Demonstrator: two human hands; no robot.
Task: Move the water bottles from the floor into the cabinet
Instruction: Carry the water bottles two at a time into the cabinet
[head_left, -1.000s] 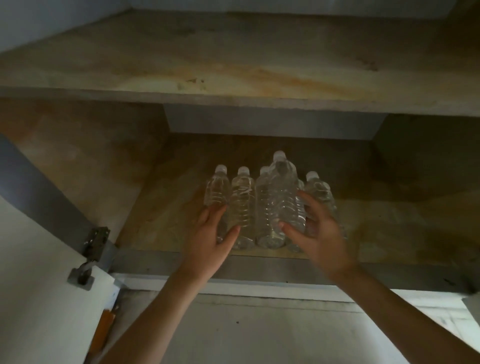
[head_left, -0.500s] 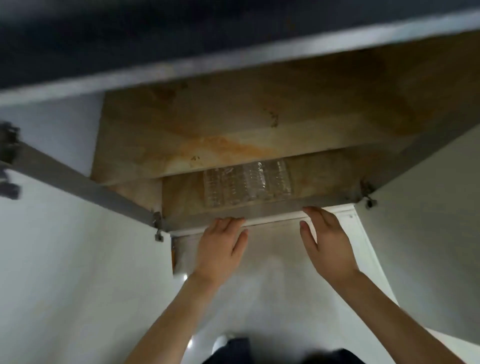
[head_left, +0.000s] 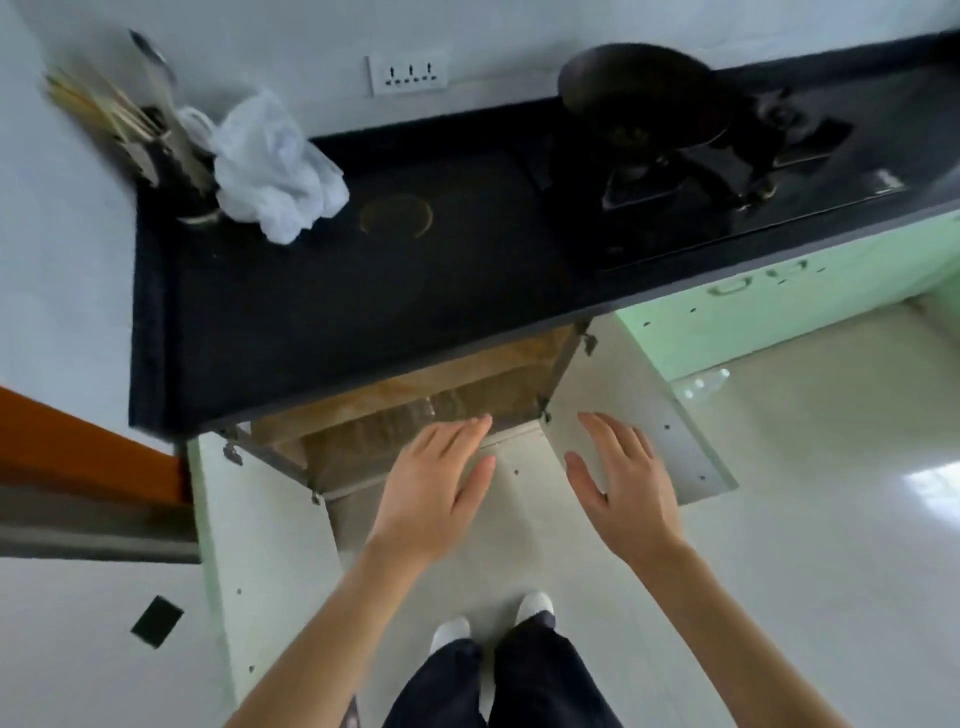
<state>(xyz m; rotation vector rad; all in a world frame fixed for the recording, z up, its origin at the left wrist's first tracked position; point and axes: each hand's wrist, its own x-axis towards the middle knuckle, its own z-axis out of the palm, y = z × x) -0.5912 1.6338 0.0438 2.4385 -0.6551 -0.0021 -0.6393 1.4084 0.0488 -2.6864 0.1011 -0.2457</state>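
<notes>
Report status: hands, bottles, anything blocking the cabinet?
Left hand and right hand open, empty, in front of the open cabinet. Water bottles on its lower shelf. More bottles on floor, right. Nothing blocking.

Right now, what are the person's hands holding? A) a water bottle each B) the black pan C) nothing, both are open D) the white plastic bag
C: the left hand and the right hand hover open-palmed in front of the open cabinet, gripping nothing.

clear water bottles (head_left: 415, 413) seen dimly inside open cabinet (head_left: 395, 395), frame centre; more bottles on floor (head_left: 706, 382), right.
</notes>
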